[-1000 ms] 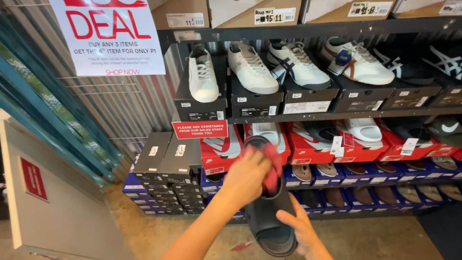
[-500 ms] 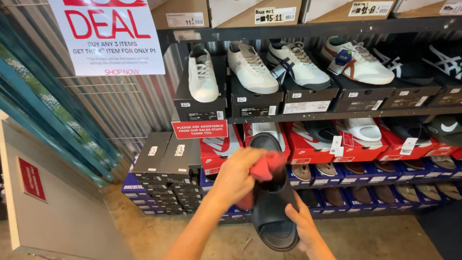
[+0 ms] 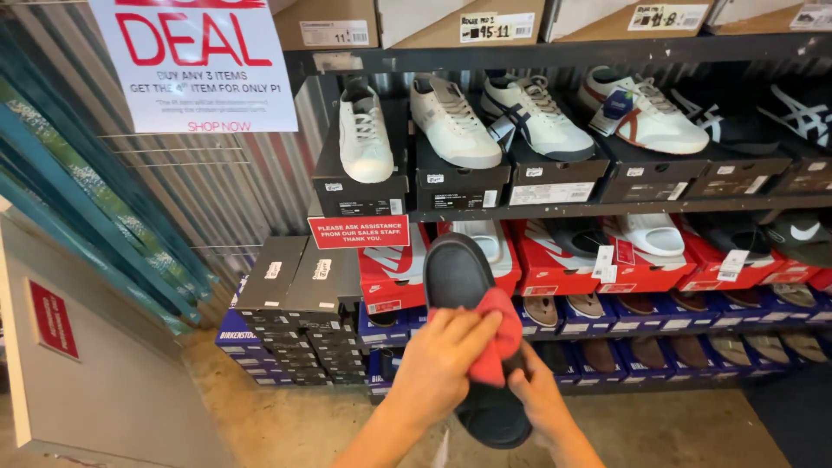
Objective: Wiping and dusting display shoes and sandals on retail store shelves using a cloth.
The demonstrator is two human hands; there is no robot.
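Note:
A black slide sandal (image 3: 457, 273) is held upright in front of the shoe shelves, toe end up. My right hand (image 3: 542, 394) grips its lower part from the right and underneath. My left hand (image 3: 438, 364) presses a red cloth (image 3: 498, 342) against the middle of the sandal's footbed. The cloth and both hands hide the sandal's lower half.
A dark metal shelf (image 3: 607, 208) carries white sneakers (image 3: 366, 130) on black boxes. Below it are red boxes (image 3: 555, 260) with slides, then blue boxes (image 3: 659, 325) with sandals. Stacked black boxes (image 3: 299, 286) stand at left. A sale sign (image 3: 199, 65) hangs on the corrugated wall, and a grey cabinet (image 3: 87, 364) stands at far left.
My left hand and the red cloth have slid down the sandal from near its upper part to its middle. The sandal and my right hand have stayed about where they were.

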